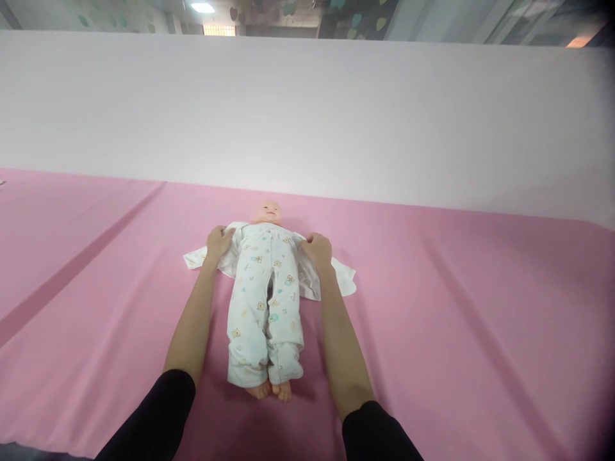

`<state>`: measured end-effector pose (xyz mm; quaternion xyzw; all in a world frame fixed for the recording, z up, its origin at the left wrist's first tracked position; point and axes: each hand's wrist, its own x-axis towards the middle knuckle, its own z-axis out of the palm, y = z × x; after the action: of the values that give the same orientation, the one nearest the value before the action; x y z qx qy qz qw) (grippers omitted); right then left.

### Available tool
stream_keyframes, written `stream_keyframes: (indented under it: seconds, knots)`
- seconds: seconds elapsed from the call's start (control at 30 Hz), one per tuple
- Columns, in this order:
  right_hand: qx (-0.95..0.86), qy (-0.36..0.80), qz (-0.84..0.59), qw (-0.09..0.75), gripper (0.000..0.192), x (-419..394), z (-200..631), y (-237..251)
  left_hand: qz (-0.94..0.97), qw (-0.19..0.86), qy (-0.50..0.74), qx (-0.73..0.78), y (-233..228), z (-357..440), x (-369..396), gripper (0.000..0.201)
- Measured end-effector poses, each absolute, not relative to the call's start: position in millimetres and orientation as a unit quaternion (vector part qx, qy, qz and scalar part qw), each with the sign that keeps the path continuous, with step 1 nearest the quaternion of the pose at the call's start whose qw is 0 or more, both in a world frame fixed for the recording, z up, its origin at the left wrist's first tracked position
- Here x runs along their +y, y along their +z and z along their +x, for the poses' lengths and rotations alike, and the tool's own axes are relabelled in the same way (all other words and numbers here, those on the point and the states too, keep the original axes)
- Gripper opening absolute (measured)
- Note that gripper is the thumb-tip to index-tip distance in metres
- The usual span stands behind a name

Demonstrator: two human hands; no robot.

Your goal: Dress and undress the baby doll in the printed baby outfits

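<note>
A baby doll (270, 211) lies on its back, head away from me and bare feet toward me. White patterned baby pants (262, 301) cover it from the chest to the ankles. An open white baby shirt (308, 282) is spread beneath and beside the doll, its sleeves reaching out to both sides. My left hand (220, 243) is closed on the shirt near the shoulder at the left. At the opposite shoulder, my right hand (318, 250) is closed on the shirt too, its fingertips partly hidden. The doll's arms are out of sight.
A pink padded mat (456, 333) with creases lies under the doll. Behind it rises a plain white wall (307, 115), topped by glass with reflections. A small pale item shows at the far left edge of the mat.
</note>
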<state>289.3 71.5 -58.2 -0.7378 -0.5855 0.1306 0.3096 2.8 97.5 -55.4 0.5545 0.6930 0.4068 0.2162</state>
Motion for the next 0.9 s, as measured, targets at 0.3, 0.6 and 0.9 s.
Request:
stream_keyframes:
  seconds: [0.3, 0.6, 0.9]
  knots:
    - [-0.588, 0.056, -0.768, 0.248, 0.018, 68.4, 281.0, -51.7, 0.537, 0.351, 0.471, 0.606, -17.9, 13.5, 81.1, 0.022]
    - [-0.608, 0.057, -0.759, 0.226, 0.033, 68.0, 275.7, -54.3, 0.557, 0.446, 0.414, 0.566, -0.8, 28.9, 59.7, 0.032]
    - [-0.582, 0.101, -0.762, 0.267, 0.040, 68.4, 302.1, -40.6, 0.737, 0.391, 0.253, 0.489, 16.4, 55.8, 33.9, 0.062]
